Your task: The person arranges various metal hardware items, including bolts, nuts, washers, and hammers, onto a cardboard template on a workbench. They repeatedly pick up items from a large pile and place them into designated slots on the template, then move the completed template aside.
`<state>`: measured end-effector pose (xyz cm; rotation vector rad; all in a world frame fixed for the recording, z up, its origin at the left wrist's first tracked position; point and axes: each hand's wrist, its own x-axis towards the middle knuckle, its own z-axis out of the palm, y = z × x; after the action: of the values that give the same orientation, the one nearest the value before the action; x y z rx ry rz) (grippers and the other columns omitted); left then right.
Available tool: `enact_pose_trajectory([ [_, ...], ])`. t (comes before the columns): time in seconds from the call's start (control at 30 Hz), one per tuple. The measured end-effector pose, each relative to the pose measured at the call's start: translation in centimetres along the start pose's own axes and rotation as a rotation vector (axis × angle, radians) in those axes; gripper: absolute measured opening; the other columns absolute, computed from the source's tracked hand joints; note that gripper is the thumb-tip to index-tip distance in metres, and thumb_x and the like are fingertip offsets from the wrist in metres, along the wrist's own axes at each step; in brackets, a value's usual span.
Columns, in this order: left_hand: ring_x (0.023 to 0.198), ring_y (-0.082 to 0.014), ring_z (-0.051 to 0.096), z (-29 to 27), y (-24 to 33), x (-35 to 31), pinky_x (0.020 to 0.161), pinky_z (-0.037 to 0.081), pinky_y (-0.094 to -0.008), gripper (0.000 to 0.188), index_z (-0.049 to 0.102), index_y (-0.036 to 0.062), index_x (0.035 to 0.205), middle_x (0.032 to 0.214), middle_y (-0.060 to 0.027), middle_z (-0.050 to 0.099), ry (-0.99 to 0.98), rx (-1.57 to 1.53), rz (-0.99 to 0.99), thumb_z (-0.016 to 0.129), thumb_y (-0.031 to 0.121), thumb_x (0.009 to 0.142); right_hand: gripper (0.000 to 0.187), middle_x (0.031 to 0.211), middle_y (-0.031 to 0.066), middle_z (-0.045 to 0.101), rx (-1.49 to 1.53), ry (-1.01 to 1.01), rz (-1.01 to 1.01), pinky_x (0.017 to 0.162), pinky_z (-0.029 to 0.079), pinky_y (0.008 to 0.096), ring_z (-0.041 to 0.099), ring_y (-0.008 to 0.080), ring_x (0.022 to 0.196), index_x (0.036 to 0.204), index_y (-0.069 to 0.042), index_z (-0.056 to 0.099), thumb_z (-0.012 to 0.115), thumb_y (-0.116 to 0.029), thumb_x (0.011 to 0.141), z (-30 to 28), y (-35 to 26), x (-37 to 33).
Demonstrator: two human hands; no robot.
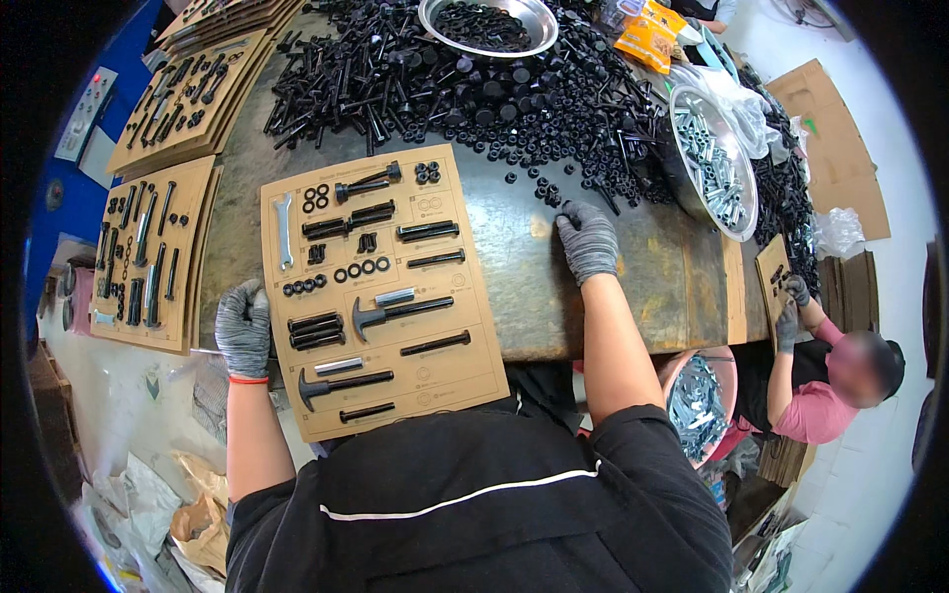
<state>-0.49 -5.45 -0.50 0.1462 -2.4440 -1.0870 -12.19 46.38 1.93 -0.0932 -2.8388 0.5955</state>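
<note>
Tan cardboard sheet (pixel 381 348), askew, overhanging table edge (pixel 524 354), bearing black bolts (pixel 316 322), wrench (pixel 285 232).

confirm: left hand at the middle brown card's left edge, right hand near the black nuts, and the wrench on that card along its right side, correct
Not quite: the head view shows the wrench along the left side of the middle brown card. The left hand is at its left edge and the right hand near the black nuts.

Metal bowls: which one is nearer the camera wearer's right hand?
The bowl of silver parts, just right of that right hand; the other bowl, farther up, holds black parts.
</note>
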Motion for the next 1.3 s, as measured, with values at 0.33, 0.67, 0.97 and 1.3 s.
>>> enact_pose_trajectory([
  [0.33,0.082,-0.0169,0.062,0.4,-0.2,0.0,0.077,0.052,-0.0298,0.016,0.066,-0.0003,0.101,0.093,-0.0099,0.066,0.005,0.062,-0.138,0.066,0.009,0.088,0.026,0.100,0.0192,0.067,0.105,-0.179,0.038,0.083,0.050,0.0400,0.064,0.0333,0.094,0.098,-0.005,0.069,0.070,-0.023,0.079,-1.6,1.5,3.8],
  [0.67,0.081,-0.0161,0.063,0.3,-0.1,0.2,0.077,0.051,-0.0288,0.014,0.066,-0.0012,0.100,0.091,-0.0095,0.067,-0.002,0.134,-0.099,0.064,0.009,0.090,0.024,0.102,0.0204,0.063,-0.136,-0.282,0.035,0.087,0.048,0.0410,0.061,0.0360,0.097,0.103,-0.007,0.068,0.066,-0.022,0.085,-5.3,2.5,2.0],
  [0.97,0.084,-0.0198,0.063,0.2,-0.6,-0.2,0.081,0.049,-0.0306,0.015,0.067,0.0021,0.097,0.090,-0.0095,0.068,0.015,0.100,-0.066,0.067,0.012,0.086,0.022,0.093,0.0153,0.064,0.066,-0.325,-0.332,0.081,0.050,0.0382,0.062,0.0314,0.090,0.098,-0.005,0.067,0.071,-0.015,0.078,-1.9,-2.2,2.0],
  [1.3,0.066,-0.0098,0.054,-0.1,1.7,0.1,0.065,0.048,-0.0235,0.013,0.068,0.0035,0.096,0.082,-0.0045,0.062,0.068,0.137,-0.004,0.068,0.010,0.086,0.025,0.109,0.0146,0.062,-0.032,-0.603,-0.528,0.091,0.050,0.0376,0.061,0.0312,0.099,0.106,-0.010,0.069,0.069,-0.018,0.082,4.0,-16.3,5.2],
])
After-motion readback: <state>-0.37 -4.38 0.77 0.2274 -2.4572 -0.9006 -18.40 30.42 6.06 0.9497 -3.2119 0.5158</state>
